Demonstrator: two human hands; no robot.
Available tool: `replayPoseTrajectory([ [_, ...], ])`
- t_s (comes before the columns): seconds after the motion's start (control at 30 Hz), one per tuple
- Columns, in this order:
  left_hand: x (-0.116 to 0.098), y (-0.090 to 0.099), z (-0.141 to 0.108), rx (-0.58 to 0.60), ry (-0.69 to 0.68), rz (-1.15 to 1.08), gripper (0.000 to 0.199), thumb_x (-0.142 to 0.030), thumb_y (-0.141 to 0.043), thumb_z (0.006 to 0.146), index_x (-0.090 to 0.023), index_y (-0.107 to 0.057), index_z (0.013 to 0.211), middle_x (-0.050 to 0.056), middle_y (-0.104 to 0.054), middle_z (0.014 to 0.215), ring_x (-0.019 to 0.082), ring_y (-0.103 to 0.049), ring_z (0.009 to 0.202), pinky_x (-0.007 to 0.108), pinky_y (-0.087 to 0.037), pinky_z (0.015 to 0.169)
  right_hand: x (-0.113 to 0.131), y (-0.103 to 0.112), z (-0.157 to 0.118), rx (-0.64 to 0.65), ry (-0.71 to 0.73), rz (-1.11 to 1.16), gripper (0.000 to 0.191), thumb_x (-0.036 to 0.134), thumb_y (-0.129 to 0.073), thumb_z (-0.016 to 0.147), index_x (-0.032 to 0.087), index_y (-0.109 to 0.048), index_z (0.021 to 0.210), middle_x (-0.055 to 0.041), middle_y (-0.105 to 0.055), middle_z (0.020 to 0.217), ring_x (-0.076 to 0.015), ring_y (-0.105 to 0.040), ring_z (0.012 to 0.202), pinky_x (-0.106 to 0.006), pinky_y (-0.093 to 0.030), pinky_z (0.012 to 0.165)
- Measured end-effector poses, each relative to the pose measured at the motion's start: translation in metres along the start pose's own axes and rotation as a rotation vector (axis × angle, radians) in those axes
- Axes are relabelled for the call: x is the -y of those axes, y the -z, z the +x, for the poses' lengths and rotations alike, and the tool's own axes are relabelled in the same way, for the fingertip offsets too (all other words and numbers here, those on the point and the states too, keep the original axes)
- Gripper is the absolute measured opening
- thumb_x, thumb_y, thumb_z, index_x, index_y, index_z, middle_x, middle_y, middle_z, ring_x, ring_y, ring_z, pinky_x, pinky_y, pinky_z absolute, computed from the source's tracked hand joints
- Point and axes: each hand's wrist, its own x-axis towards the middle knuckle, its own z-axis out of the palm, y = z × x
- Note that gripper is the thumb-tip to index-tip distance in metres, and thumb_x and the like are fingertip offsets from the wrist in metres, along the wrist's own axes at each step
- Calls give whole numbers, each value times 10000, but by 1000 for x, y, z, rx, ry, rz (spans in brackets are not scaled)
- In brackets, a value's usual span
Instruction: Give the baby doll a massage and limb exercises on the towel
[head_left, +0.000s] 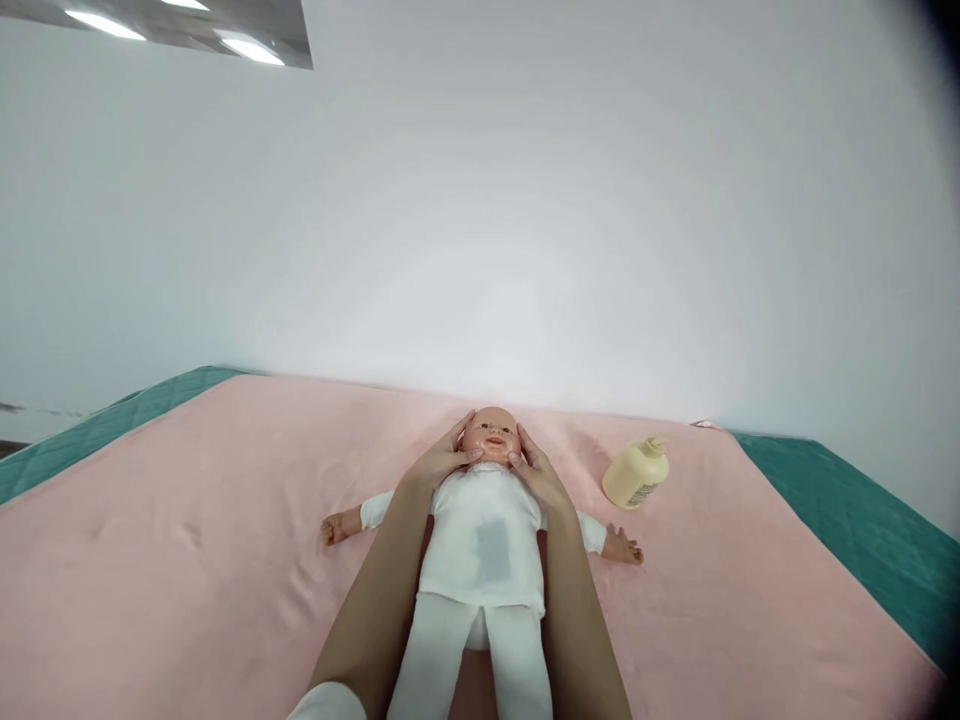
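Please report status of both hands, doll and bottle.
Both hands, left and right, on doll's head sides. Doll lying face up, arms spread. Pump bottle beside, right, untouched.

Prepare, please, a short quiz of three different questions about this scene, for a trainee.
1. True or false: the left hand and the right hand both touch the doll's head.
2. As the person sees it, where is the pump bottle?
a) left of the doll's head
b) right of the doll's head
c) on the doll's chest
3. Fill in the colour: the doll lies on a ____ sheet.

Key: 1 true; 2 b; 3 pink.
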Motion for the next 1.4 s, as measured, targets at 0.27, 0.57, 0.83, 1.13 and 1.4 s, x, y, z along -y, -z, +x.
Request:
replayPoseTrajectory([
  [0.27,-7,-7,-1,-41,-4,102,1131,-309,-875,633,-243,-203,1540,170,-334,1550,330,-452,1350,443,-411,1109,19,-5,-3,24,-109,-27,1105,480,-818,671,235,-185,1544,-93,-313,1574,-281,-385,1413,-468,-331,1175],
  [0.57,9,-2,13,-70,-69,313,1266,-362,-898,565,-233,-118,1555,170,-280,1573,335,-365,1407,451,-326,1156,6,-8,3,-32,-93,-43,1117,435,-842,643,254,-200,1538,-98,-333,1564,-297,-444,1373,-494,-378,1144],
  [0.83,6,-4,10,-110,-75,401,1208,-362,-884,586,-222,-168,1548,170,-300,1565,336,-359,1410,452,-303,1167,-4,-8,10,-86,-12,-120,1037,447,-829,656,223,-279,1506,-120,-352,1550,-294,-392,1407,-494,-343,1160],
  [1.13,-7,-8,4,-87,-57,387,1140,-362,-861,618,-216,-208,1541,146,-319,1562,322,-403,1384,415,-391,1120,9,-10,2,-73,20,-170,892,435,-739,755,220,-303,1502,-99,-345,1558,-274,-389,1408,-466,-329,1174],
  [1.4,-10,-7,-1,-40,-6,311,1139,-404,-827,674,-228,-135,1561,118,-328,1565,317,-398,1389,409,-388,1127,17,-6,1,-95,-2,-180,856,467,-754,723,239,-393,1465,-68,-356,1557,-261,-331,1444,-471,-236,1215],
])
